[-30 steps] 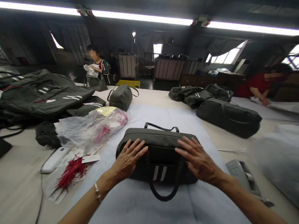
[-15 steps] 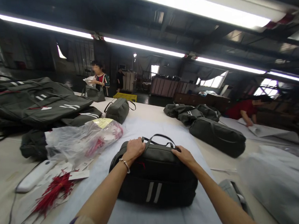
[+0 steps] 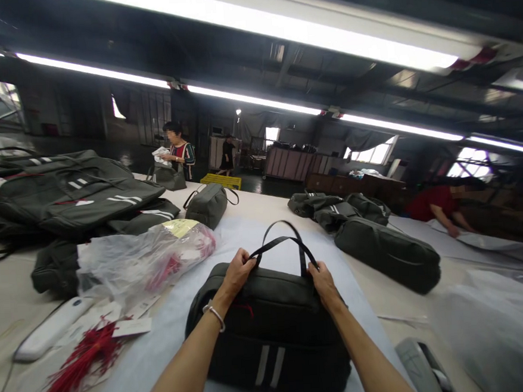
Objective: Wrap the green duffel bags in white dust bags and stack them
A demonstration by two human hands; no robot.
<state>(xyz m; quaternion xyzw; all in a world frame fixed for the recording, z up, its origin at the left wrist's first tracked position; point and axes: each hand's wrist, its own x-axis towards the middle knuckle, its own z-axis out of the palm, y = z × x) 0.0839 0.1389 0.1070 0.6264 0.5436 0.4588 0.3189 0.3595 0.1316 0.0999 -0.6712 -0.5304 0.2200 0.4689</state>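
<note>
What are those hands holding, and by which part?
The bag, by a handle: the left hand grips its left side, the right hand its right.

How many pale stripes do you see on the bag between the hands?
2, low on the near side of the bag, next to each other: left stripe, right stripe. The arms cover part of it, so more may be hidden.

Sole view from wearer's head, above near side of table [image 3: 262,205], facing forward and down. Dark bag [image 3: 275,332] close to lens, low in frame, seen from above and from wearer's side. Wide reach: far window [image 3: 372,153] deep in background, ceiling light [image 3: 277,29] across top (slanting down toward right).
</note>
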